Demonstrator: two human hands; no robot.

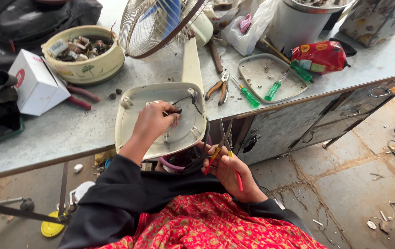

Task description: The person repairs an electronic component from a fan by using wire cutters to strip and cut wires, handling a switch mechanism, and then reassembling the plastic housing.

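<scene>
A cream fan base (135, 108) lies upside down at the front edge of the grey workbench (59, 133), its stem running back to the wire fan cage (153, 25). My left hand (153, 122) rests inside the base, fingers pinched on a black wire (183, 99). Below the bench edge, my right hand (232, 173) holds red-and-yellow-handled scissors (223, 145), blades pointing up beside the base's right rim.
Orange-handled pliers (218, 87), a cream tray (257, 69) and two green screwdrivers (273, 87) lie right of the base. A bowl of small parts (84, 55), a white box (36, 83) and red-handled pliers (80, 97) sit to the left. Red packet (324, 55), metal pot (299, 20). Debris litters the floor.
</scene>
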